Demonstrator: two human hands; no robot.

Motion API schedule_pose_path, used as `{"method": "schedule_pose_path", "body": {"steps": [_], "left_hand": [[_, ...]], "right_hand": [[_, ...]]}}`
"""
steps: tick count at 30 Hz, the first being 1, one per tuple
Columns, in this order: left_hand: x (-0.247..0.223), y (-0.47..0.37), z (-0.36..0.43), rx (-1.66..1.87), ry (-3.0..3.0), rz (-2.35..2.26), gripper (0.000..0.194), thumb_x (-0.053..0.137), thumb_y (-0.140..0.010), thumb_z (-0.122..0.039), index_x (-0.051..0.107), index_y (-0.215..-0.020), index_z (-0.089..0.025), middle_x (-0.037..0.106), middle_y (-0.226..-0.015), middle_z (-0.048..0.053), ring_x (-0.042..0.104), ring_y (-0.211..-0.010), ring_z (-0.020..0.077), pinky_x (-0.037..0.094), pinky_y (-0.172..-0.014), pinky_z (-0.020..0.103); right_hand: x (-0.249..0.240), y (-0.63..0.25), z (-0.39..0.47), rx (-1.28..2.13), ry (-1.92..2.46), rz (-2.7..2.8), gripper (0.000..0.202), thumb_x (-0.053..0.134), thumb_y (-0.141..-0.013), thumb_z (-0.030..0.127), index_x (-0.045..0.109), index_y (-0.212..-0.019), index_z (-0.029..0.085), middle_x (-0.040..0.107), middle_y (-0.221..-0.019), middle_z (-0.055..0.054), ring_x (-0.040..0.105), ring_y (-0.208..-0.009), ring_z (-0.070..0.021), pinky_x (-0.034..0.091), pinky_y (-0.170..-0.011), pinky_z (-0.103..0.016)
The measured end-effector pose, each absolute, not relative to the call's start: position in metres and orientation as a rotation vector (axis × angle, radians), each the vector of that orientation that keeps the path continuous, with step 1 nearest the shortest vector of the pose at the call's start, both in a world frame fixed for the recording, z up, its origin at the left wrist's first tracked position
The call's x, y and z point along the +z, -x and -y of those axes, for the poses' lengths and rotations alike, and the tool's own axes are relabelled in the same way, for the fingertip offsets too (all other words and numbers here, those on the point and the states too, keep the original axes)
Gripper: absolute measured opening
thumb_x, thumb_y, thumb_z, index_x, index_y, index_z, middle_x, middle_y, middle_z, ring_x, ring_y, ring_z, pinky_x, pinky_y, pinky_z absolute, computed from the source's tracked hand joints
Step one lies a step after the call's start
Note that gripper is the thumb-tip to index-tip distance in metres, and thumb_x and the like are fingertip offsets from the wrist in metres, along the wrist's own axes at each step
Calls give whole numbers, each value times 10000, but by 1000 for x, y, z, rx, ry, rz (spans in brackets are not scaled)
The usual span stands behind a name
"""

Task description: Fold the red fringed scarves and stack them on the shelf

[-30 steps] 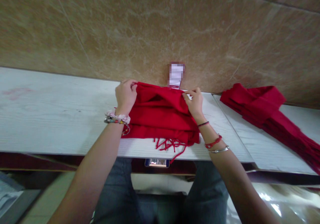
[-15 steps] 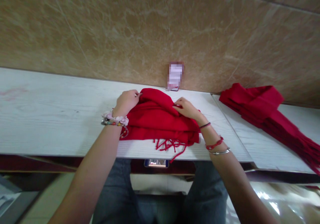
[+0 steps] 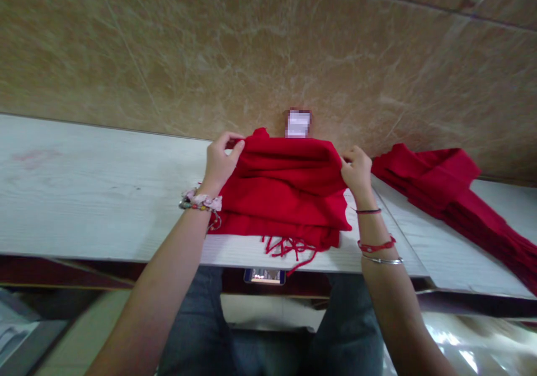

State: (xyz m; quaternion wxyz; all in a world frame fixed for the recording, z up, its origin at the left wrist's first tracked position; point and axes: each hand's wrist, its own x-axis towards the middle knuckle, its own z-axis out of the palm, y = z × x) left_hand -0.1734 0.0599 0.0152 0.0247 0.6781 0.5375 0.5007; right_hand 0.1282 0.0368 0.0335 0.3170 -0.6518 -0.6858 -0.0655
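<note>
A red fringed scarf [image 3: 285, 191] lies partly on the white table in front of me, its far edge lifted and stretched between my hands. My left hand [image 3: 223, 158] pinches the far left corner between thumb and fingers. At the far right corner, my right hand [image 3: 356, 172] is closed on the cloth. The lower layers rest in loose folds, and red tassels hang out over the bare wood near the front edge.
More folded red scarves [image 3: 440, 180] lie at the right, tassels toward the front. A phone [image 3: 298, 123] leans on the brown marbled wall [image 3: 168, 57], partly hidden by cloth. Another phone [image 3: 264, 276] sits below the front edge of the white table [image 3: 104, 197].
My right hand has moved right and slightly away, and my left hand a little farther from me. The scarf's far edge has gone from bunched to raised and stretched, covering the leaning phone's bottom.
</note>
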Motion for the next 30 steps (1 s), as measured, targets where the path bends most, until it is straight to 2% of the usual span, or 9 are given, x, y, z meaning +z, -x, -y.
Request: {"method": "schedule_pose_path", "body": {"steps": [4, 8, 11, 14, 17, 21, 27, 29, 30], "left_hand": [[9, 170, -60, 634, -2352, -1602, 374, 455, -835, -437, 641, -642, -177, 688, -687, 42, 607, -695, 176, 439, -675, 237], [8, 168, -59, 850, -2359, -1771, 412, 365, -890, -398, 680, -809, -145, 702, -894, 113, 625, -864, 222, 443, -812, 294], [6, 165, -59, 1004, -2369, -1770, 403, 458, -854, -373, 622, -1099, -100, 637, -1137, 145, 565, -1074, 235, 398, -966, 336], [0, 163, -61, 723, -2401, -1576, 461, 500, -834, -350, 558, -1238, -138, 589, -1262, 105, 541, -1146, 219, 385, -1003, 322], [-4, 164, -64, 519, -2413, -1495, 343, 483, -842, -301, 650, -1114, -175, 663, -1158, 57, 605, -1057, 205, 425, -951, 293], [1, 171, -64, 848, -2396, -1701, 244, 525, -825, -255, 705, -960, -163, 705, -1031, 69, 634, -977, 222, 445, -918, 311], [19, 174, -52, 1986, -2030, -1979, 304, 429, -897, -229, 642, -1100, -150, 660, -1082, 84, 584, -1034, 186, 424, -948, 315], [19, 175, -54, 1900, -2041, -2075, 327, 403, -902, -231, 638, -1118, -160, 655, -1089, 84, 584, -1031, 190, 430, -936, 320], [16, 177, -56, 1668, -2105, -2133, 321, 411, -891, -232, 654, -1091, -168, 665, -1062, 83, 597, -1006, 200, 442, -915, 324]], "right_hand": [[31, -144, -36, 191, 1944, 2319, 203, 519, -626, 29, 646, -527, 153, 626, -584, -34, 550, -601, -149, 374, -573, -241], [23, -137, -45, -100, 1758, 2027, 317, 427, -783, 75, 723, -886, 120, 684, -928, -128, 606, -846, -194, 438, -768, -282], [15, -118, -49, -95, 1586, 1918, 347, 453, -864, 186, 626, -1153, 104, 621, -1096, -158, 582, -975, -204, 448, -855, -311], [4, -95, -45, 105, 1573, 2254, 285, 527, -849, 210, 658, -1086, 119, 648, -1045, -136, 587, -975, -197, 434, -853, -287], [-1, -78, -39, 247, 1548, 2526, 219, 503, -825, 118, 694, -932, 136, 688, -965, -92, 609, -889, -170, 420, -803, -252], [-1, -73, -36, 199, 1470, 2411, 186, 523, -793, 104, 672, -897, 142, 685, -946, -84, 604, -872, -173, 422, -805, -260], [9, -87, -30, -283, 1365, 1629, 295, 362, -886, 181, 636, -996, 184, 599, -970, -119, 519, -1023, -265, 379, -911, -462], [12, -89, -28, -329, 1324, 1706, 306, 356, -889, 178, 636, -1014, 193, 594, -976, -115, 509, -1038, -266, 368, -923, -464], [12, -89, -28, -300, 1322, 1849, 298, 371, -885, 170, 639, -1013, 191, 604, -978, -110, 522, -1020, -253, 380, -914, -433]]}}
